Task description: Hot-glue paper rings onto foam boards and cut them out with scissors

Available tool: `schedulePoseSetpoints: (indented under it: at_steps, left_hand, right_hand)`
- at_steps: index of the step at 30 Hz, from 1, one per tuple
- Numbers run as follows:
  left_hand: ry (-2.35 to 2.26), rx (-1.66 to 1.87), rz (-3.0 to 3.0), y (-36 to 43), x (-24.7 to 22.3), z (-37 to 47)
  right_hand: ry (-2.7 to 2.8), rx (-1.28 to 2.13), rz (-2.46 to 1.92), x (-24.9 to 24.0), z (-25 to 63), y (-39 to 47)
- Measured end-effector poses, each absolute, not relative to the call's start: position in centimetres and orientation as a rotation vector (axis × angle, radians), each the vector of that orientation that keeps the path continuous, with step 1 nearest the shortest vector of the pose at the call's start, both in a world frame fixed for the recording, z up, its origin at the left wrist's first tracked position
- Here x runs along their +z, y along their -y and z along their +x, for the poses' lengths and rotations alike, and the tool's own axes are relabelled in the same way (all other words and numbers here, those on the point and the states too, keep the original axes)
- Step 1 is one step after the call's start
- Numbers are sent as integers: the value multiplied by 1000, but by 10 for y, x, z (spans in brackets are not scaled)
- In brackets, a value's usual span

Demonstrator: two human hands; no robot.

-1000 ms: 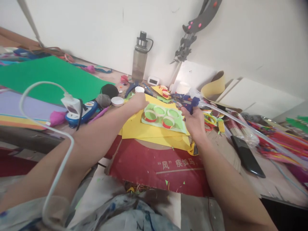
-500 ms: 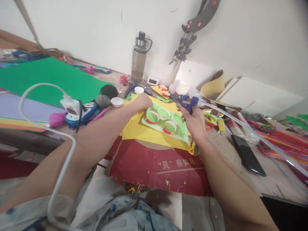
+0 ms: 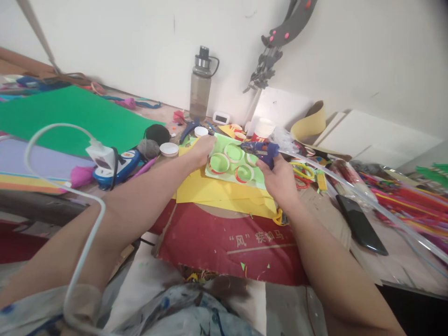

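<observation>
The right hand is clenched around the grip of a blue glue gun; the gun sits above the knuckles, its body lying across the near right corner of a light green sheet, with the nozzle end pointing left over the sheet. A long clear glue stick runs out from the gun's back toward the right edge of the view. The left hand rests on the left edge of the same sheet, fingers curled down onto it and pinning it in place — whether it pinches the paper or only presses it cannot be told from here.

On the green sheet lie several paper rings, white with red bands; they sit between the two hands, the nearest ring just beside the left hand's fingers and another just below the gun. The sheet lies on a stack of yellow paper, which rests in turn on a red printed board.

To the left of the left forearm stand a white charger plug with its cable and a blue tape dispenser; a large green sheet spreads behind them. A grey water bottle stands by the wall; a black phone lies well to the right of the right forearm.
</observation>
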State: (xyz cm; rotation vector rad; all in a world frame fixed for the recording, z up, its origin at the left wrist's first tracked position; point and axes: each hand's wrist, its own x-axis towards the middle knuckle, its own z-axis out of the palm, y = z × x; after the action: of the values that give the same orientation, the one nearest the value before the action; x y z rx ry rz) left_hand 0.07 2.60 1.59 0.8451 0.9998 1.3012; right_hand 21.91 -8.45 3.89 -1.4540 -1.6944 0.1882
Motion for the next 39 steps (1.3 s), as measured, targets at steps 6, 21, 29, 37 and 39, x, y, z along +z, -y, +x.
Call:
schedulePoseSetpoints:
  at_steps: [6, 21, 29, 37, 39]
  left_hand:
    - [-951, 1252, 854, -19, 19, 2]
    - [-789, 1084, 776, 10, 33, 14]
    - [-814, 1149, 823, 13, 35, 17]
    - [-806, 1260, 884, 7, 31, 15]
    - [-790, 1288, 898, 6, 31, 14]
  right_hand:
    - [1776, 58, -1580, 33, 216, 82]
    - [1739, 31, -1537, 27, 218, 77]
    - [1727, -42, -1598, 29, 227, 74]
    - [1750, -183, -1609, 30, 225, 78]
    - [1768, -191, -1596, 31, 224, 80]
